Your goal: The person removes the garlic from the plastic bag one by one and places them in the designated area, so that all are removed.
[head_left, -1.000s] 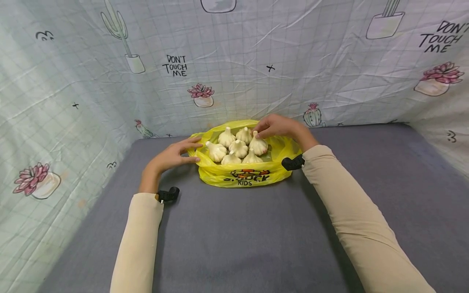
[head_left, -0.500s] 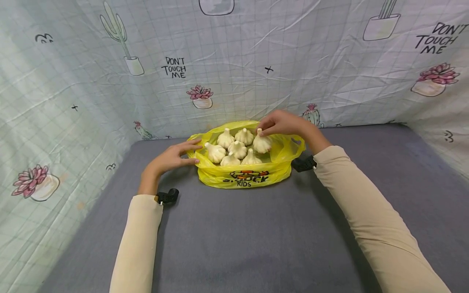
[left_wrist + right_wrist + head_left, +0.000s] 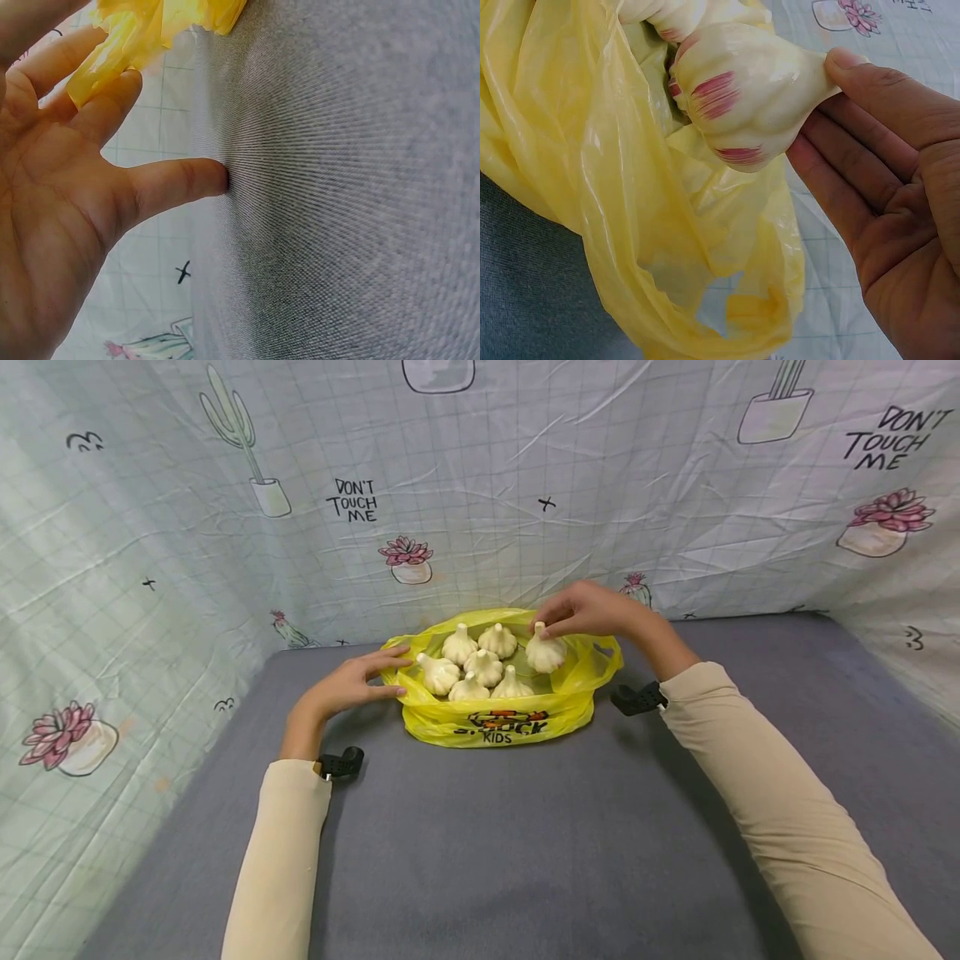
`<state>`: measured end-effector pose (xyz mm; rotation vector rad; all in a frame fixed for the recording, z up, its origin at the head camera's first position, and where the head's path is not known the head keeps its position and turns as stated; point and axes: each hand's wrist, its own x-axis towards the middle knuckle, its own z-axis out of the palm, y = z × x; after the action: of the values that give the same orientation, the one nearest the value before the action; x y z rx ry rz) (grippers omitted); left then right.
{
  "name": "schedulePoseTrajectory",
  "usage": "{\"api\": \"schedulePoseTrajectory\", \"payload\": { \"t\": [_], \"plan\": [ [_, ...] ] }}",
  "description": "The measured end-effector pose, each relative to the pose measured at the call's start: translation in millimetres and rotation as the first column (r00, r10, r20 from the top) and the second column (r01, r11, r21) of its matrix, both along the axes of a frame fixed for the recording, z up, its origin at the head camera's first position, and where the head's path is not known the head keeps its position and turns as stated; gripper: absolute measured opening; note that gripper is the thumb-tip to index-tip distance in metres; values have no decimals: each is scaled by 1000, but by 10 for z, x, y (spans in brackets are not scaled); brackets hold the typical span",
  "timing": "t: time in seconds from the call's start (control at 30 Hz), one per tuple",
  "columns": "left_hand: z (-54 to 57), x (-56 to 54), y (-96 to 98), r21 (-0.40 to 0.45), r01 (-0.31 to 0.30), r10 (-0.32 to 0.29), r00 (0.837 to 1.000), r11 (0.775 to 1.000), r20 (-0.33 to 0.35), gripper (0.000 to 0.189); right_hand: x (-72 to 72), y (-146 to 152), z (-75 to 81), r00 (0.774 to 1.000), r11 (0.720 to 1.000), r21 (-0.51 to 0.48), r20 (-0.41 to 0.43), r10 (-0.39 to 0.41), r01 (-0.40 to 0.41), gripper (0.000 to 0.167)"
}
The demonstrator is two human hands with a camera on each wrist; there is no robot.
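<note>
An open yellow plastic bag (image 3: 497, 727) sits on the grey surface with several white garlic bulbs (image 3: 483, 668) inside. My right hand (image 3: 588, 610) reaches over the bag's far right side and pinches one garlic bulb (image 3: 742, 97) by its stem between thumb and fingers. Pink streaks mark that bulb in the right wrist view. At the bag's left end, my left hand (image 3: 341, 687) touches the rim with straight fingers, its thumb spread apart. The left wrist view has a fold of yellow plastic (image 3: 157, 37) against those fingers. The bag hides the undersides of the bulbs.
Behind the bag hangs a pale sheet (image 3: 480, 527) printed with cactus and plant drawings, and it runs along the left side too. Grey cloth (image 3: 480, 843) covers the table in front. One bag handle loop (image 3: 705, 330) stands up on the right.
My right hand has moved right with the pinched garlic bulb, widening the gap from the other bulbs. My left hand stays at the bag's left rim.
</note>
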<state>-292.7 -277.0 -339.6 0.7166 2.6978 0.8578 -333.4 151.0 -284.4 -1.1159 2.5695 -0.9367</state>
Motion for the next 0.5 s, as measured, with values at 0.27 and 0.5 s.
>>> {"api": "schedulePoseTrajectory", "payload": {
  "t": [0.27,0.5],
  "plan": [
    [3,13,7,1,2,-2,1000,1000,-5,60,48,33,42,1000,1000,-1,-8,7,-7,22],
    [21,20,24,-5,6,-6,1000,1000,-7,60,87,102,79,999,1000,23,-38,9,-8,21]
  ]
}}
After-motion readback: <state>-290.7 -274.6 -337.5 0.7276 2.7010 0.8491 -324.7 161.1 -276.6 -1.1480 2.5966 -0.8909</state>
